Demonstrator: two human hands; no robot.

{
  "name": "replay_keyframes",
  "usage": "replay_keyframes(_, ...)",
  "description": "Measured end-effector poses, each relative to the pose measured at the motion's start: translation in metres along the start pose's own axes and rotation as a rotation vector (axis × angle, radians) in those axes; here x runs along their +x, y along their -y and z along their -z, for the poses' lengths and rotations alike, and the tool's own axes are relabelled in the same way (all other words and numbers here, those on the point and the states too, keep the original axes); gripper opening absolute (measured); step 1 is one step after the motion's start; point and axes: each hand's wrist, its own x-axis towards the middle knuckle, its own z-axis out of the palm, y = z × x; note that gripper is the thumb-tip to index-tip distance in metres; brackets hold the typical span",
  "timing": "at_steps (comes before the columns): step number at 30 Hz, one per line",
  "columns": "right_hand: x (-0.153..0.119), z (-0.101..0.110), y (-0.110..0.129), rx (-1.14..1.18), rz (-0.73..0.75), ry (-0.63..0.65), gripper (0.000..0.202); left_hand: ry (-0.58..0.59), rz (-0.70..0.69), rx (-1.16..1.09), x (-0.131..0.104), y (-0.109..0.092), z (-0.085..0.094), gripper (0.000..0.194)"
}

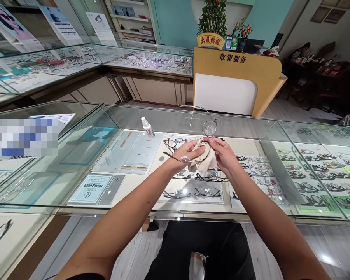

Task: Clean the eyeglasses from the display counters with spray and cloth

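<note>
Over the glass counter I hold a pair of thin-rimmed eyeglasses (209, 128) in both hands. The lens farther from me is uncovered and looks speckled with droplets. A beige cloth (205, 163) is folded around the nearer lens and hangs below my fingers. My left hand (189, 149) is closed on the cloth, thumb pressed over the covered lens. My right hand (221, 151) pinches the frame near its middle, close to the cloth's edge. A white tag (186, 158) shows beside my left hand, on a temple arm. The other arm stretches away from me.
A small white spray bottle (147, 127) stands on the glass counter (134, 214) ahead and left. Under the glass lie several eyeglasses (207, 191) and a printed card (91, 189). Papers (46, 132) rest at the left. A yellow cash desk (236, 66) stands beyond.
</note>
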Motion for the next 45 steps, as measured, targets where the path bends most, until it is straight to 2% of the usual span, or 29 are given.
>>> replay_keyframes(6, 0.001, 0.002, 0.001, 0.016, -0.002, -0.009, 0.039, -0.007, 0.070, -0.011, -0.002, -0.002, 0.000, 0.066)
replay_keyframes(13, -0.002, -0.001, -0.002, -0.088, 0.055, 0.092, 0.032, -0.037, 0.034, 0.050, 0.001, 0.009, 0.004, 0.072)
replay_keyframes(19, -0.004, -0.004, 0.000, -0.108, 0.050, 0.077, 0.037, -0.105, 0.009, 0.004, 0.004, 0.012, 0.001, 0.074)
replay_keyframes(24, -0.005, -0.003, 0.000, -0.115, 0.033, 0.060, 0.035, -0.074, 0.082, -0.091, -0.003, 0.003, -0.005, 0.068)
replay_keyframes(27, -0.005, -0.004, 0.000, -0.093, 0.019, 0.035, 0.037, -0.067, 0.079, -0.100, -0.004, 0.002, -0.006, 0.065)
replay_keyframes(36, -0.004, -0.003, 0.000, -0.098, 0.026, 0.036, 0.037, -0.003, 0.073, -0.049, -0.004, 0.000, -0.002, 0.079)
replay_keyframes(42, -0.007, -0.009, 0.002, -0.113, 0.063, 0.057, 0.038, -0.139, -0.027, -0.028, 0.003, 0.010, -0.005, 0.069)
replay_keyframes(45, -0.006, -0.008, 0.003, -0.103, 0.044, 0.036, 0.038, -0.128, -0.024, -0.049, 0.004, 0.009, -0.005, 0.067)
